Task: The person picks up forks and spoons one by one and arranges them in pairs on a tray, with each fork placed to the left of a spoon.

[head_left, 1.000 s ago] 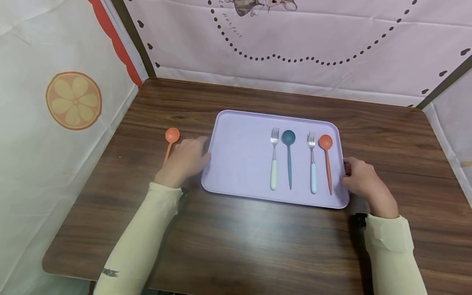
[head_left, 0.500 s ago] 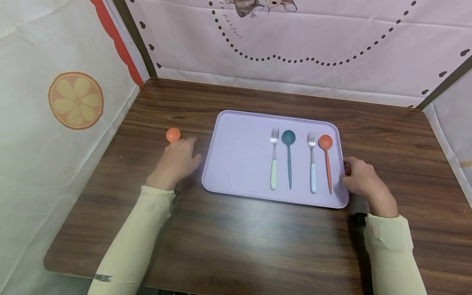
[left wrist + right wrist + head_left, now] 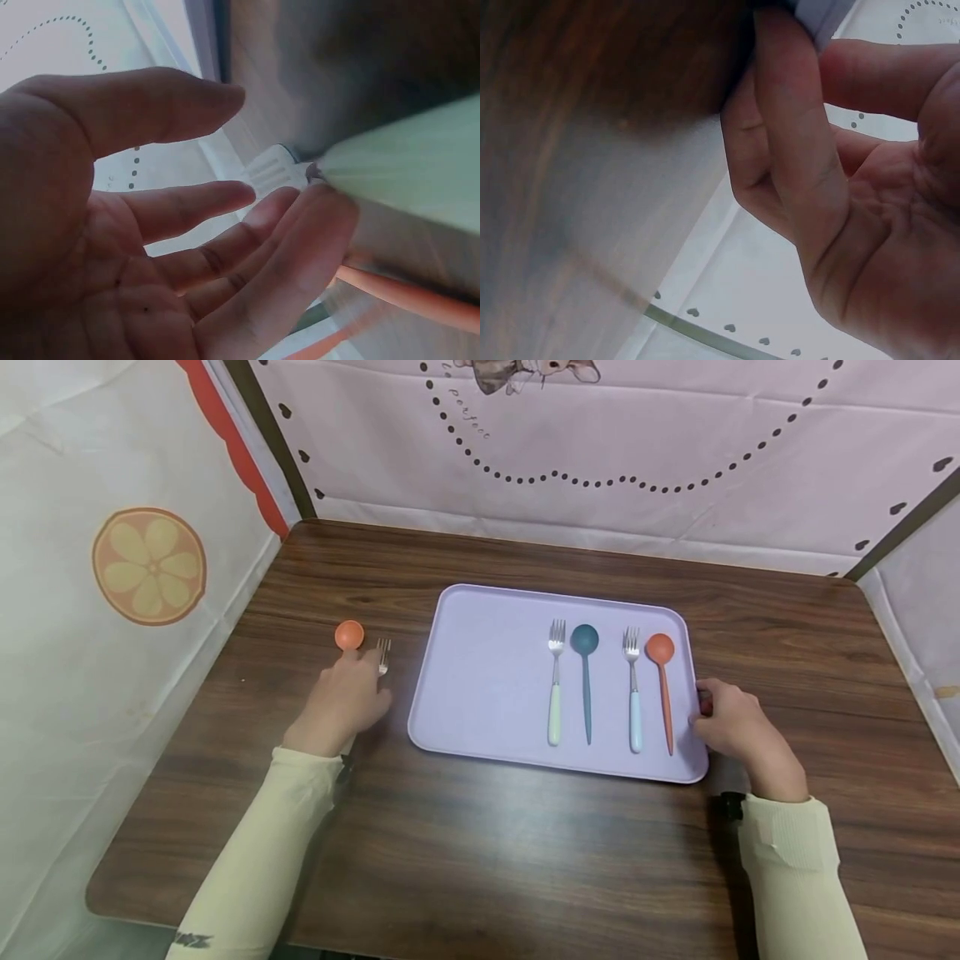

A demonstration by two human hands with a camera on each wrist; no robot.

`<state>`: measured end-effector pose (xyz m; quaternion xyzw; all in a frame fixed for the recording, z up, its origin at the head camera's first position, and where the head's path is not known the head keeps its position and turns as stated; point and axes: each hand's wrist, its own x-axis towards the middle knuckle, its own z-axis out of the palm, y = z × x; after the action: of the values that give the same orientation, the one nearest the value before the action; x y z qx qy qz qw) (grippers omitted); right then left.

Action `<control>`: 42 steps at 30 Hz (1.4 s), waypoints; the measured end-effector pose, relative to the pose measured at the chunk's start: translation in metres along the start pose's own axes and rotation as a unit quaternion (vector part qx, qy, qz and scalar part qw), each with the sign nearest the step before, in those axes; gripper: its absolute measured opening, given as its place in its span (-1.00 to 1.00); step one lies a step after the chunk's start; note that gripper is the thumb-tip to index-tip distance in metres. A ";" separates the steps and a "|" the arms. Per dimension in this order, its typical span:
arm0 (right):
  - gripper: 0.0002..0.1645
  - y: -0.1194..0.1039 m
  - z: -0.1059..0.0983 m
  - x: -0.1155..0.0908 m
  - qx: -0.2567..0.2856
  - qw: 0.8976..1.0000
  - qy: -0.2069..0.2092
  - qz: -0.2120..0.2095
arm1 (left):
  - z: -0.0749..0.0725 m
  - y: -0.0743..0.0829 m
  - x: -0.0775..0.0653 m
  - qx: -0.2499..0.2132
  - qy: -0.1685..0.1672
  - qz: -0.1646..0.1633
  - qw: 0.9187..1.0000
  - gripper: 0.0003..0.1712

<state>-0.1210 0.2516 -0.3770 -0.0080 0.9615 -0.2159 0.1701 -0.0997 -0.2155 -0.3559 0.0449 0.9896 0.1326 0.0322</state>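
My left hand [image 3: 337,702] is over the table's left part, thumb spread from the fingers and nothing gripped. Beside its fingertips lies a fork [image 3: 383,657] with a pale green handle [image 3: 412,165]. An orange spoon [image 3: 349,635] sticks out beyond the knuckles; its handle is hidden by the hand in the head view. My right hand [image 3: 738,722] pinches the right rim of a lilac tray [image 3: 480,693] between thumb and fingers. On the tray, from left, are a green-handled fork [image 3: 555,693], a dark teal spoon [image 3: 585,639], a blue-handled fork [image 3: 635,718] and an orange-red spoon [image 3: 660,648].
The brown wood-grain table [image 3: 525,860] carries everything. A pink printed cloth [image 3: 637,435] hangs behind its far edge. White cloth with an orange-slice print [image 3: 148,567] stands along the left side.
My left hand has moved left, away from the tray's left edge, uncovering the fork's tines and covering the orange spoon's handle. The right hand and the tray have stayed put.
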 end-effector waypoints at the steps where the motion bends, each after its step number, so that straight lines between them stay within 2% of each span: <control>1: -0.29 0.000 0.000 0.000 0.000 1.000 0.000 0.001 | 0.000 -0.001 -0.002 0.000 -0.005 -0.001 1.000 -0.62; 8: -0.28 -0.001 0.000 -0.001 0.004 1.000 -0.004 0.006 | 0.000 -0.003 -0.008 0.006 -0.011 0.000 1.000 -0.58; 15: -0.29 0.000 0.000 -0.002 0.005 1.000 0.002 -0.001 | 0.000 -0.005 -0.008 0.020 -0.038 0.001 0.999 -0.54; 19: -0.30 0.001 0.000 -0.002 0.005 1.000 0.004 -0.004 | 0.001 -0.006 -0.007 0.022 -0.042 -0.003 0.999 -0.52; 22: -0.31 0.000 0.000 -0.001 0.006 1.000 0.004 -0.007 | 0.003 -0.006 -0.006 0.021 -0.038 0.002 0.999 -0.46; 29: -0.32 0.001 0.001 -0.001 0.006 1.000 0.009 -0.011 | 0.005 -0.003 -0.001 0.016 -0.003 0.034 0.999 -0.42; 35: -0.32 0.001 0.001 -0.001 0.007 1.000 0.008 -0.005 | 0.003 0.001 0.004 0.006 0.012 0.034 0.999 -0.35; 42: -0.31 0.001 0.001 -0.001 0.010 1.000 0.004 -0.001 | 0.002 0.008 0.011 0.004 0.010 0.040 0.999 -0.32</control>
<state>-0.1196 0.2521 -0.3782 -0.0059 0.9598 -0.2259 0.1662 -0.1101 -0.2066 -0.3566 0.0832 0.9879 0.1300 0.0168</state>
